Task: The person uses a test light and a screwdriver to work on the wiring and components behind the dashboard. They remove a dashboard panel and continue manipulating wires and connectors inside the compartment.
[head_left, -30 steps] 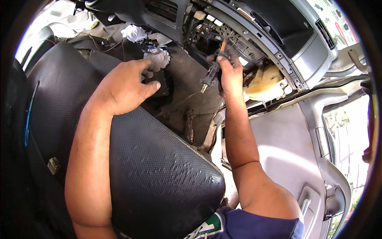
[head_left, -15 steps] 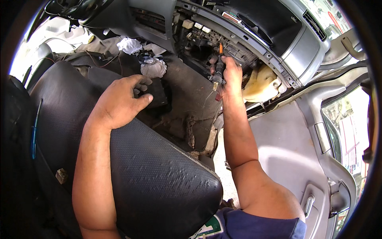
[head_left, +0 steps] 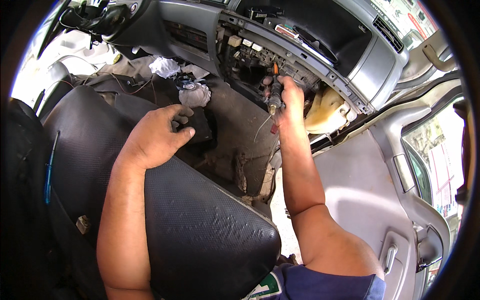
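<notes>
My right hand (head_left: 290, 96) is closed around a dark, ribbed probe-like tool (head_left: 274, 95) with an orange tip and a brass end, from which a thin wire hangs. The orange tip points at the exposed fuse and relay panel (head_left: 298, 72) behind the opened dashboard; whether it touches cannot be told. A small red piece (head_left: 274, 129) hangs below my right wrist. My left hand (head_left: 162, 132) rests over the front edge of the black seat (head_left: 200, 210), fingers loosely bent, thumb apart, holding nothing I can see.
A blue-handled screwdriver (head_left: 48, 175) and a small pale relay-like block (head_left: 83, 224) lie on the left of the seat. Crumpled white wads (head_left: 194, 94) sit on the floor. A cream plastic housing (head_left: 327, 112) is right of my hand, beside the open door (head_left: 355, 185).
The view has shifted slightly, so the scene sits a little lower and to the right on the left side. Both hands keep nearly the same pose, and the tool stays at the panel.
</notes>
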`<action>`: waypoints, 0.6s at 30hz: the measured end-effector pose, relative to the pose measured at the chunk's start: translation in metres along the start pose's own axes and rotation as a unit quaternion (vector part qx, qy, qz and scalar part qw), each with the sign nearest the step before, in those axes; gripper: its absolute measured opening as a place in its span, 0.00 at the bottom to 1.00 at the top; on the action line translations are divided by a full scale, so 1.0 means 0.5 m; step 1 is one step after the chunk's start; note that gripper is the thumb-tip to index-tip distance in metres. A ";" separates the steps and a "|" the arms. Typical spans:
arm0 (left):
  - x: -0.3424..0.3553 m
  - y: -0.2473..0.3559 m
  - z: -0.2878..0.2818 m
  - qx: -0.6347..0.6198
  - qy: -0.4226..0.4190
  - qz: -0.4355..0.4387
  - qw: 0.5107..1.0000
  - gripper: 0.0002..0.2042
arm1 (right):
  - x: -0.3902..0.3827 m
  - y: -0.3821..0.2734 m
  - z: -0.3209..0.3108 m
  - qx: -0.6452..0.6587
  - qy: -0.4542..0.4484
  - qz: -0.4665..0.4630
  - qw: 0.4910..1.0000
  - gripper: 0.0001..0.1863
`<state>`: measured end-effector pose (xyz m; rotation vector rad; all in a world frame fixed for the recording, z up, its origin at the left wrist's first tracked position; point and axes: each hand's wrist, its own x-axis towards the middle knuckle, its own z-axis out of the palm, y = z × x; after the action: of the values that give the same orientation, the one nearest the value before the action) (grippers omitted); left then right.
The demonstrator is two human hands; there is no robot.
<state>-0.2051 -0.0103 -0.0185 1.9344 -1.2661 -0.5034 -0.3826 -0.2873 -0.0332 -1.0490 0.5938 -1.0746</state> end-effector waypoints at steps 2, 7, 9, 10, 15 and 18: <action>-0.001 0.001 0.001 0.000 0.000 -0.004 1.000 0.22 | 0.000 -0.004 -0.007 0.005 -0.006 0.002 1.000 0.13; -0.002 0.003 0.000 0.010 -0.001 -0.002 1.000 0.22 | 0.003 -0.014 -0.011 -0.018 0.008 -0.001 1.000 0.13; -0.001 0.004 -0.001 0.008 0.002 0.002 1.000 0.23 | -0.004 -0.015 -0.013 -0.027 -0.010 -0.015 0.999 0.13; -0.001 0.005 -0.001 0.006 0.002 -0.004 1.000 0.23 | -0.009 -0.013 -0.014 -0.031 -0.002 -0.011 0.999 0.13; -0.003 0.007 -0.001 0.007 -0.003 0.000 1.000 0.23 | -0.019 0.002 -0.020 0.002 0.010 -0.021 1.000 0.14; -0.003 0.008 0.000 0.014 0.004 -0.004 1.000 0.23 | -0.014 0.020 -0.021 0.064 0.002 -0.018 0.998 0.14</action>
<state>-0.2083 -0.0101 -0.0155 1.9636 -1.2676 -0.4830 -0.3897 -0.2840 -0.0472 -0.9493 0.5032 -1.1321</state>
